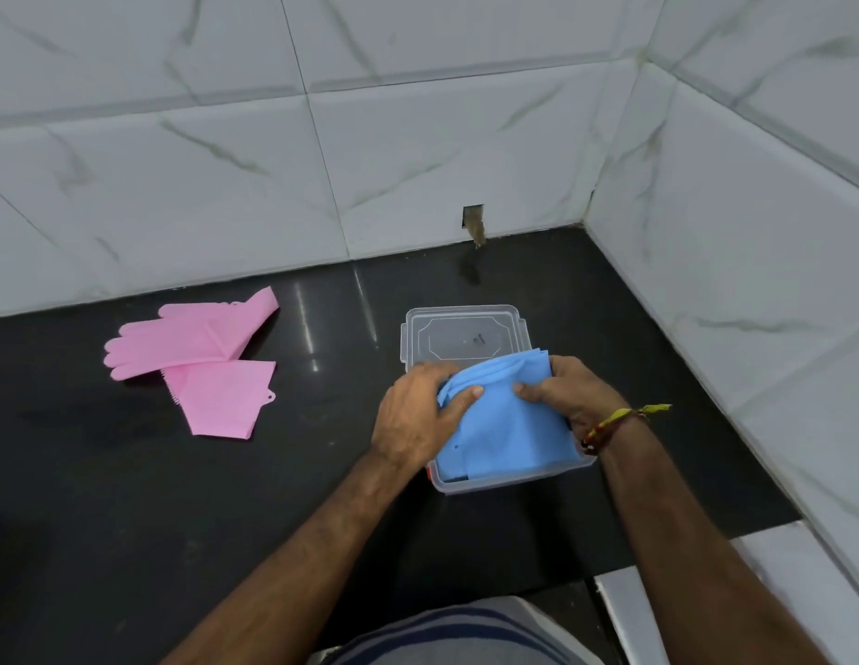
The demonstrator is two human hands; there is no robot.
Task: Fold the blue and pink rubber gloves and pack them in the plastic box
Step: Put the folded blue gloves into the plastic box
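Observation:
The folded blue rubber gloves (506, 419) rest in the clear plastic box (509, 482) on the black counter, filling it to the rim. My left hand (417, 415) grips their left edge, thumb on top. My right hand (569, 395) grips the right edge, thumb pressing down. The box's clear lid (463, 336) lies flat just behind the box. The pink rubber gloves (202, 357) lie unfolded on the counter to the far left, one across the other, apart from both hands.
White marble-look tiled walls (417, 160) close the counter at the back and right, forming a corner. A small hole (473, 218) is cut in the back wall above the lid. The black counter (130, 496) stretches left and toward me.

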